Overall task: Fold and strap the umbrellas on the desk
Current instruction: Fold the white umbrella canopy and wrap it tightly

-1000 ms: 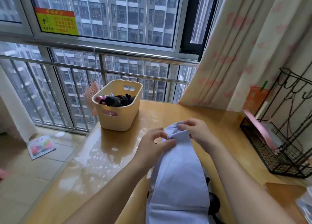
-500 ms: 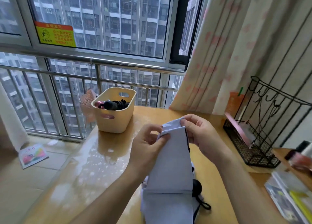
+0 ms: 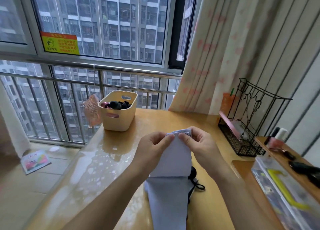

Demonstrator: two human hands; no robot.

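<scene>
The left hand and the right hand both pinch the top edge of the pale lilac cloth umbrella. Fingers and thumbs are pressed together on the cloth, and the two hands sit very close. The umbrella hangs down from the hands over the shiny wooden desk. Its black handle with a loop cord peeks out on the right side. Since half a second ago, the hands have come closer together and the top of the cloth is bunched narrower.
</scene>
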